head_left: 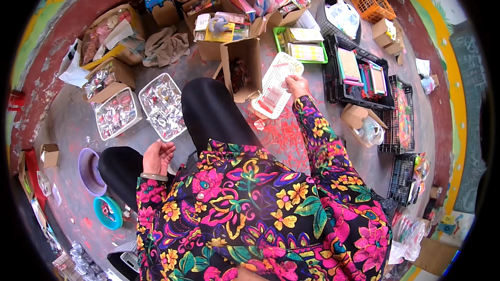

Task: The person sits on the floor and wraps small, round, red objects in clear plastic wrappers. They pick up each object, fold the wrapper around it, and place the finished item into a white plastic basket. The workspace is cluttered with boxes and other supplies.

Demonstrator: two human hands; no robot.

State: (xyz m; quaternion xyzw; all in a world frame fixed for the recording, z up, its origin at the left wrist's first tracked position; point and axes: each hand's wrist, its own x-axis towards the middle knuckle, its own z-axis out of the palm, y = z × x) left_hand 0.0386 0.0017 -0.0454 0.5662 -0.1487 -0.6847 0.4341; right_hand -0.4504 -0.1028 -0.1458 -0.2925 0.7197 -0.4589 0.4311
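Note:
My right hand (297, 86) grips the right rim of a white plastic basket (282, 80) with a perforated base. Inside that basket lie a few small red pieces (265, 105); it is otherwise mostly bare. My left hand (158, 157) is palm up beside my left knee, fingers loosely curled and apart from the thumb, with nothing visible in it. Just beyond it stands a white basket (172, 136) full of small silvery and red wrapped items (162, 105). A second white basket (108, 136) of similar items stands to its left.
Past my knees is an open cardboard box (249, 54) with dark red contents. A green tray (324, 58) and black crates (364, 99) of stationery stand to the right. Purple (85, 169) and teal basins (98, 215) sit at left. Red scraps (284, 140) litter the floor.

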